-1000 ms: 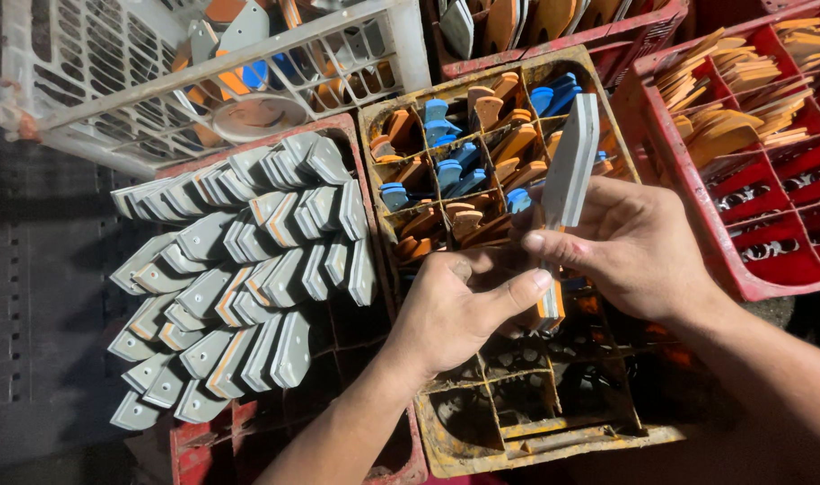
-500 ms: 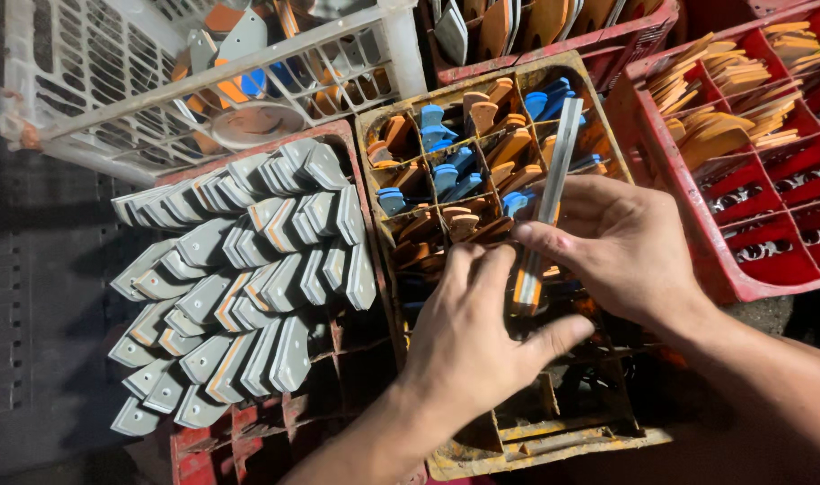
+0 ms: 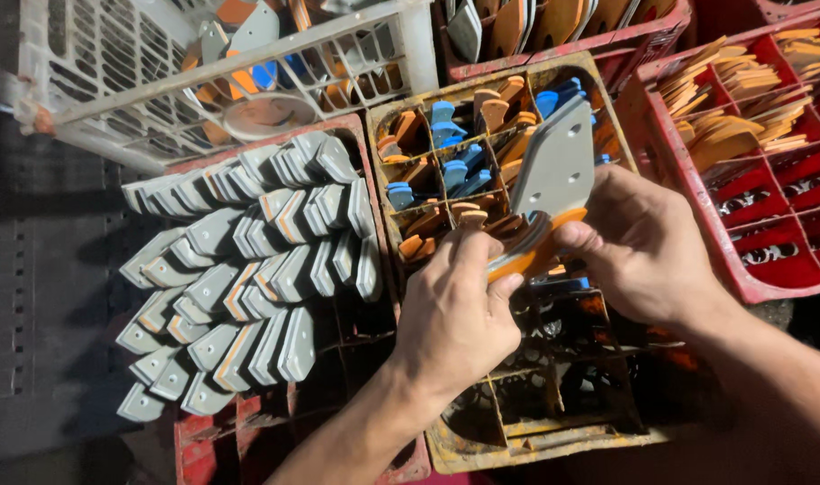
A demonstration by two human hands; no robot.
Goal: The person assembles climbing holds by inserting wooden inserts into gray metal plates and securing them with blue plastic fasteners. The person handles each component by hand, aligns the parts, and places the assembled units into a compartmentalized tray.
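My left hand (image 3: pixel 455 310) and my right hand (image 3: pixel 639 242) together hold a flat grey shaped piece (image 3: pixel 558 166) with an orange edge and small holes, tilted upright over a yellow divided crate (image 3: pixel 517 445). Fingers of both hands pinch its lower orange end. The crate's far cells hold small orange and blue pieces (image 3: pixel 446 126); its near cells look dark and are partly hidden by my hands.
A red crate (image 3: pixel 203 440) on the left is packed with several rows of grey pieces (image 3: pixel 248 260) standing on edge. A white lattice basket (image 3: pixel 114 63) lies behind it. Another red crate (image 3: pixel 769 287) with orange pieces sits at right.
The grey piece has turned from edge-on to showing its flat face. Both hands have shifted up slightly and closed in on its lower end.
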